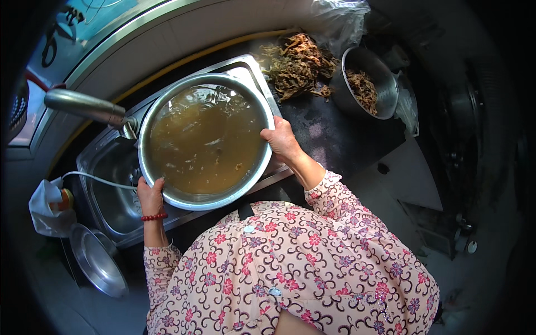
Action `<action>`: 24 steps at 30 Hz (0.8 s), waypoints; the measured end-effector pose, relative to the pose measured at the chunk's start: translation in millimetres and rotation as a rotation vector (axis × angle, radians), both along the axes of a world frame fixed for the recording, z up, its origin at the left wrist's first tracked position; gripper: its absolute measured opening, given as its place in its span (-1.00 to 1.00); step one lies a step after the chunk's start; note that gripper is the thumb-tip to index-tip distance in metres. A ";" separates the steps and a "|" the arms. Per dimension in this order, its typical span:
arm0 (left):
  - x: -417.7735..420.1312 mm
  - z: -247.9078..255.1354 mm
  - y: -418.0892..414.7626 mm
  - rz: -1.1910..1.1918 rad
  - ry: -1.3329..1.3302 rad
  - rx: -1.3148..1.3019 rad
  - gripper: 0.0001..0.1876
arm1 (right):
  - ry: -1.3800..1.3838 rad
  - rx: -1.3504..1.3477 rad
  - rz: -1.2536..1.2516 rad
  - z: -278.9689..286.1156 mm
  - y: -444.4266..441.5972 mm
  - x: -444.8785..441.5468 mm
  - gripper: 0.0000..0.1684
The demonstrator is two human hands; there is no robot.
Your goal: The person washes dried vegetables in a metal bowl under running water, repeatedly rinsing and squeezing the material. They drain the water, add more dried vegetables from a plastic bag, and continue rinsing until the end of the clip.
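A large round metal basin (255, 178) full of cloudy brown water, with small bits floating in it, is held over the stainless steel double sink (113, 167). My left hand (151, 196), with a red bead bracelet at the wrist, grips its lower left rim, thumb on top. On the right rim my right hand (282, 138) is closed, thumb over the edge. Beyond the right hand, a heap of brown wilted leafy vegetables (299, 67) lies on the black counter. Beside it a deep metal pot (387, 98) holds more chopped brown vegetables (362, 90).
A metal faucet (83, 104) reaches in at the left. Near the sink's left end are a white plastic bag (50, 209), a white cord (98, 179) and an empty metal bowl (98, 261). Clear plastic bags (343, 21) sit behind the pot. A window sill runs along the back.
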State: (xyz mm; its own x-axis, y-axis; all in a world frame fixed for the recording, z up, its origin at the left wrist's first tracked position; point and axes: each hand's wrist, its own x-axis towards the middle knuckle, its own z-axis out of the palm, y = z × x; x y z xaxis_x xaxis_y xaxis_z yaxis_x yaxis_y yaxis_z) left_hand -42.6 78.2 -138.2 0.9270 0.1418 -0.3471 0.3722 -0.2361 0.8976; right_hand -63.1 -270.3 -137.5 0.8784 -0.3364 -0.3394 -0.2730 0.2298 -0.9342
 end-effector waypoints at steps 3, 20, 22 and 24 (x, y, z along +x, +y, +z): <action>4.6 -13.0 1.4 0.008 -0.018 -0.060 -0.73 | 0.016 0.021 0.041 31.3 9.8 0.9 -0.67; -18.4 -37.6 -21.0 0.070 0.008 -0.418 -0.79 | -0.034 -0.157 0.042 84.6 15.7 -7.4 -0.65; -17.9 -36.2 -28.2 0.075 0.009 -0.435 -0.80 | -0.036 -0.164 0.023 82.7 10.5 -9.4 -0.65; -16.1 -44.5 -29.3 0.058 0.025 -0.447 -0.81 | -0.045 -0.197 0.006 84.0 10.0 -11.6 -0.66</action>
State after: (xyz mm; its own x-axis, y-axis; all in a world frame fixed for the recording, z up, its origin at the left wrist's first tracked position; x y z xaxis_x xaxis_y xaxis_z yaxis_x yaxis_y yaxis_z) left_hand -58.7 48.9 -182.7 0.9124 0.0245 -0.4085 0.3964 0.1950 0.8971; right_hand -74.6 -260.3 -53.5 0.8935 -0.3867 -0.2283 -0.2311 0.0399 -0.9721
